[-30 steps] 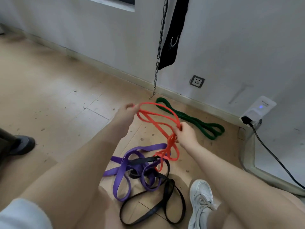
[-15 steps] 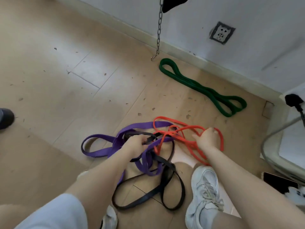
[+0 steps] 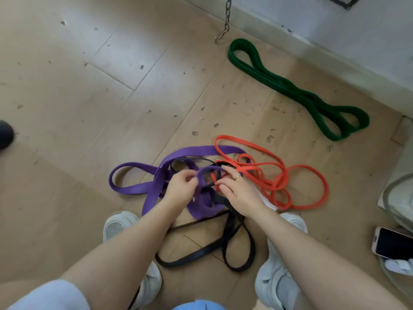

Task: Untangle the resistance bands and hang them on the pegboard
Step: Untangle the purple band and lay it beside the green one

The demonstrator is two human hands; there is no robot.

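On the wooden floor (image 3: 67,108) the purple band (image 3: 134,186), black band (image 3: 234,238) and orange band (image 3: 301,193) lie knotted together. The left hand (image 3: 181,189) pinches a purple loop; the right hand (image 3: 239,191) rests on the knot with fingers spread. The green band (image 3: 290,88) lies apart near the wall, below a hanging chain (image 3: 226,16). A phone (image 3: 393,245) lies at right.

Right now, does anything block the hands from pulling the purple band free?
Yes. The black band crosses through the purple band loops at the middle, and the red band overlaps the purple band's far loop. The left hand pinches a purple loop; the right hand rests on the knot.
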